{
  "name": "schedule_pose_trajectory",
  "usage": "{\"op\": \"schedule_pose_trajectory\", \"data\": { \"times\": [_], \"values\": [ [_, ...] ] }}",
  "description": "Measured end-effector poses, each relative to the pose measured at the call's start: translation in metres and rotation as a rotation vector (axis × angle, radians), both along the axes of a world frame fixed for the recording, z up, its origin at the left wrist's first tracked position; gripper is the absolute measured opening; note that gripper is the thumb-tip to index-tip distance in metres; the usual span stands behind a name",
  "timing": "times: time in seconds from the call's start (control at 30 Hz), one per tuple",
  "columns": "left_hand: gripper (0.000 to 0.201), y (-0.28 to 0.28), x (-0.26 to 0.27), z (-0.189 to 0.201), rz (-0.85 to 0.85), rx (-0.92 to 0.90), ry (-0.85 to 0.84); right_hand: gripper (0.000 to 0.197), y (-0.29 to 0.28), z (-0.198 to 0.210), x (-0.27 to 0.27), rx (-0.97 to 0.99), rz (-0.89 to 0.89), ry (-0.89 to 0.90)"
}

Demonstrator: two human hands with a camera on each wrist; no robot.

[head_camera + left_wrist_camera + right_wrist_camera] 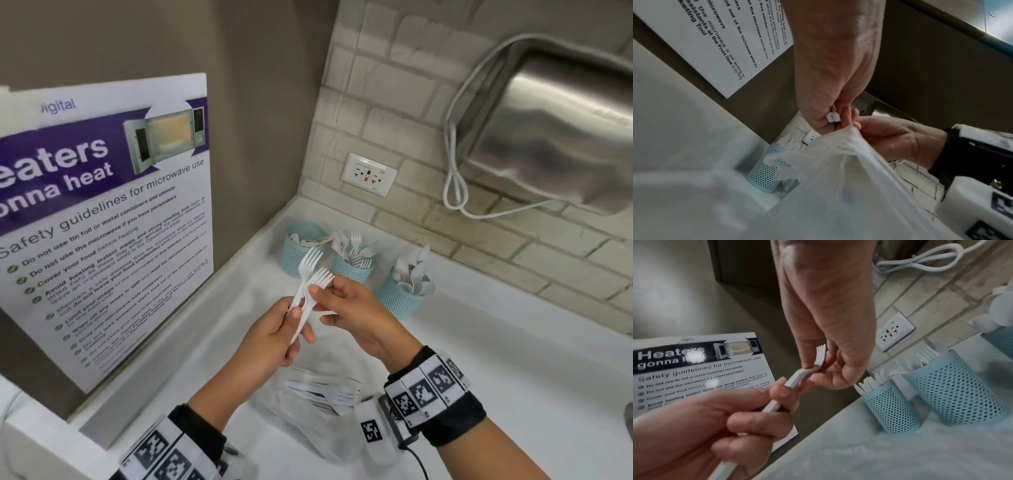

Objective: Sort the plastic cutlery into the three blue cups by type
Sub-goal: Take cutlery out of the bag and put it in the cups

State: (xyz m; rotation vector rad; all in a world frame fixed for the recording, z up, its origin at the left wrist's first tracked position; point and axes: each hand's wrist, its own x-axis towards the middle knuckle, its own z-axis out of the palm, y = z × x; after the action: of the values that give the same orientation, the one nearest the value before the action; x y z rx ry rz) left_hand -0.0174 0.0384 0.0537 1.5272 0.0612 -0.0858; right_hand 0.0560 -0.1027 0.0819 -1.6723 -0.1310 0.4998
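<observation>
Both hands hold a small bunch of white plastic forks [310, 274] in the air above the white counter. My left hand [274, 337] grips the handles [774, 404]. My right hand [346, 308] pinches the forks just below the tines [821, 353]. Three blue mesh cups stand in the back corner: the left cup [299, 251] holds knives, the middle cup [352, 265] holds forks, the right cup [404, 294] holds spoons. More forks lie in a clear plastic bag [322, 394] on the counter under my hands.
A microwave safety poster [102, 222] leans against the left wall. On the tiled back wall are a white outlet [369, 174] and a steel dispenser [555, 133] with a looped white cord [454, 192]. The plastic bag [849, 186] fills the left wrist view.
</observation>
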Motion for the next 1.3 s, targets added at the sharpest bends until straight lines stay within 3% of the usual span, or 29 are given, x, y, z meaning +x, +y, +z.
{"op": "schedule_pose_trajectory", "data": {
  "times": [0.23, 0.4, 0.57, 0.73, 0.9, 1.2, 1.3],
  "values": [
    [0.027, 0.003, 0.001, -0.006, -0.065, 0.131, 0.029, 0.007, -0.003, 0.002, 0.007, 0.220, -0.261, 0.044],
    [0.030, 0.003, -0.001, -0.007, -0.120, 0.095, 0.082, 0.014, -0.006, 0.004, 0.004, 0.168, -0.103, 0.170],
    [0.022, 0.006, 0.000, -0.007, -0.048, 0.112, 0.047, 0.009, -0.019, 0.011, 0.017, 0.202, -0.295, 0.065],
    [0.017, 0.010, 0.004, -0.010, 0.043, 0.100, 0.057, 0.015, -0.042, 0.020, 0.040, 0.308, -0.568, -0.151],
    [0.017, 0.009, 0.005, -0.011, 0.041, 0.105, 0.051, 0.010, -0.062, 0.016, 0.065, 0.295, -0.733, -0.240],
    [0.014, 0.014, 0.006, -0.011, 0.033, 0.124, 0.047, 0.012, -0.069, -0.012, 0.098, 0.127, -0.741, -0.128],
    [0.014, 0.015, 0.005, -0.012, 0.032, 0.122, 0.051, 0.042, -0.069, -0.014, 0.102, 0.085, -0.683, -0.113]
  ]
}}
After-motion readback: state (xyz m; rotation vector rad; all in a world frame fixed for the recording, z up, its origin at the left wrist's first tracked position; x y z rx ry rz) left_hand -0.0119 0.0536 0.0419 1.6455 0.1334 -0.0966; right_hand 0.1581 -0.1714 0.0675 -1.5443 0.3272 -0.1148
